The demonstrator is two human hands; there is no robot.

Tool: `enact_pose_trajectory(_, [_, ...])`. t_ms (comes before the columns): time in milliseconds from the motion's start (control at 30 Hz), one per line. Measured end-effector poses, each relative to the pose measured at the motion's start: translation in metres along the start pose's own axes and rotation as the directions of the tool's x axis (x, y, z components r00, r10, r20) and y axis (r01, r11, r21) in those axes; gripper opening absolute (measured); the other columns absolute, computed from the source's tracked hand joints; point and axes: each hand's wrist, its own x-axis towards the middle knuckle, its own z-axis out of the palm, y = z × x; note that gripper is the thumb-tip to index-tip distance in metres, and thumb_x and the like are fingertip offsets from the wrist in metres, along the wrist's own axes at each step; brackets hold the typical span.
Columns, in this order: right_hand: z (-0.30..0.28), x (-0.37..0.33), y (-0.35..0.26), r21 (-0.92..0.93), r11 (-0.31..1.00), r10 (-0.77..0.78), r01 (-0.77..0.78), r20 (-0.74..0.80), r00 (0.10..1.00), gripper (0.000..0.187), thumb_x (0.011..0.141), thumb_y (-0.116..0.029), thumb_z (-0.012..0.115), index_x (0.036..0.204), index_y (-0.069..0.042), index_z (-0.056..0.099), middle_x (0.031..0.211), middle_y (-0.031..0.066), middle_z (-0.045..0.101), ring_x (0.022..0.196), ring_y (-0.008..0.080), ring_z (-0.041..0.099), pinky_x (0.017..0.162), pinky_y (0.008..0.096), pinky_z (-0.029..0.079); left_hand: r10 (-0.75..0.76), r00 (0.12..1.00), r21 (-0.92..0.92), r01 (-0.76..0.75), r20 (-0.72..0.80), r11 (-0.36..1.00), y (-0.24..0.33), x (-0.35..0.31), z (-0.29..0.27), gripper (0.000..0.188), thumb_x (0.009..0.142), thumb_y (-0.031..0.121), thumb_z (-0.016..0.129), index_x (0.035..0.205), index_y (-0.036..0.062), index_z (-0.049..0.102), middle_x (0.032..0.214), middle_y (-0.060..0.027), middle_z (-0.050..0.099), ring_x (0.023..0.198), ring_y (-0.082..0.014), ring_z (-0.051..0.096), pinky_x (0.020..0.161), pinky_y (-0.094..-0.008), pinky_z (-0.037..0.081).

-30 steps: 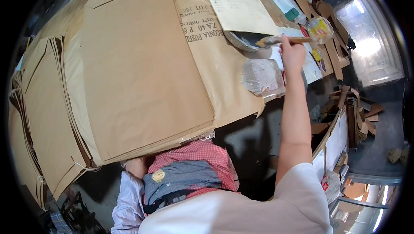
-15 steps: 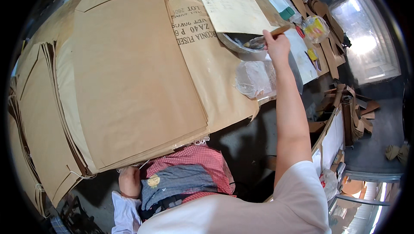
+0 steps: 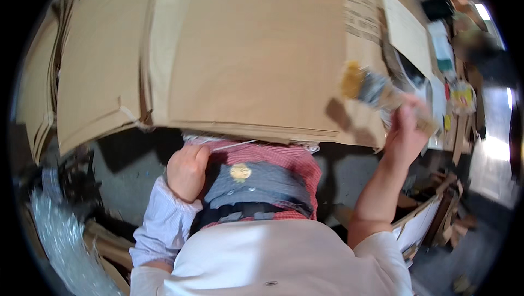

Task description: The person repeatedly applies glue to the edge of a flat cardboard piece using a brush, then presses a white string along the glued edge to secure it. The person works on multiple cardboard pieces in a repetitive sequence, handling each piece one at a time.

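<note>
My right hand (image 3: 405,129) is closed round the wooden handle of a paintbrush (image 3: 376,90). The brush has yellowish bristles and a grey wrapped neck, smeared by motion, and its tip points left over the paper near the stack's right edge. A bowl (image 3: 401,69) lies beyond this hand, partly covered by a pale board (image 3: 406,28). My left hand (image 3: 187,171) is curled closed just below the table's front edge. A white string (image 3: 234,145) runs close by its fingers, but whether they grip it is hidden. Nearest above it lies a stack of brown paper sheets (image 3: 256,50).
More brown paper stacks (image 3: 103,61) lie to the left. A white bottle with a green cap (image 3: 441,45) and a yellow-labelled plastic bag (image 3: 462,98) are at the right. Clear plastic wrap (image 3: 71,247) is at the lower left, and a carton of cardboard (image 3: 423,219) at the lower right.
My right hand has moved from the bowl toward the left and nearer to me, carrying the brush out. The view has swung, and my left hand now shows more fully.
</note>
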Motion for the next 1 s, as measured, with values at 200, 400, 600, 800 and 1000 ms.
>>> enact_pose_trajectory(200, [0.118,-0.062,-0.016,-0.04,0.895,-0.293,0.445,0.699,0.652,0.02,0.073,-0.003,0.071,0.092,-0.002,0.067,0.078,0.009,0.066,0.063,0.0217,0.058,0.056,0.0299,0.046,-0.034,0.992,0.11,0.047,-0.118,0.993,0.0,-0.004,-0.034,0.012,0.069,0.003,0.058,0.08,-0.0009,0.059,0.109,-0.0146,0.062,0.073,-0.0237,0.057,0.061,-0.0338,0.047])
enact_pose_trajectory(400, [0.16,-0.056,-0.018,-0.061,0.884,-0.241,0.464,0.79,0.563,0.016,0.074,-0.003,0.07,0.09,-0.002,0.066,0.07,0.0102,0.061,0.061,0.0224,0.056,0.055,0.0295,0.044,-0.004,1.0,0.197,0.007,-0.016,0.98,-0.014,0.017,-0.028,0.009,0.069,0.009,0.056,0.073,0.0019,0.058,0.12,-0.0164,0.058,0.078,-0.0197,0.056,0.06,-0.0303,0.048])
enact_pose_trajectory(600, [0.162,-0.065,-0.024,-0.138,0.907,-0.139,0.397,0.794,0.592,0.015,0.076,-0.005,0.069,0.09,-0.003,0.065,0.073,0.0135,0.06,0.064,0.0296,0.058,0.058,0.0331,0.047,-0.03,0.999,0.154,0.034,-0.028,0.987,-0.019,0.016,-0.016,0.007,0.068,0.006,0.058,0.072,0.0013,0.054,0.123,-0.0172,0.057,0.08,-0.0233,0.057,0.064,-0.0327,0.048])
enact_pose_trajectory(800, [0.149,-0.07,-0.009,-0.255,0.967,0.178,-0.02,0.615,0.769,0.008,0.077,-0.002,0.069,0.085,0.0,0.066,0.075,0.0044,0.064,0.069,0.0096,0.058,0.059,0.0229,0.046,-0.04,0.999,0.144,0.041,-0.012,0.989,-0.018,0.019,-0.014,0.007,0.067,0.003,0.058,0.072,0.0004,0.054,0.122,-0.0182,0.057,0.079,-0.0244,0.058,0.064,-0.0338,0.049])
enact_pose_trajectory(1000, [0.065,-0.042,0.015,-0.532,0.845,0.215,0.042,0.411,0.886,0.012,0.078,-0.01,0.064,0.074,0.002,0.063,0.063,0.0082,0.063,0.057,0.0116,0.06,0.052,0.0282,0.047,-0.022,1.0,0.159,0.023,-0.008,0.987,-0.019,0.021,-0.013,0.007,0.066,0.005,0.057,0.071,0.0007,0.055,0.121,-0.0182,0.058,0.079,-0.025,0.059,0.064,-0.0335,0.05])
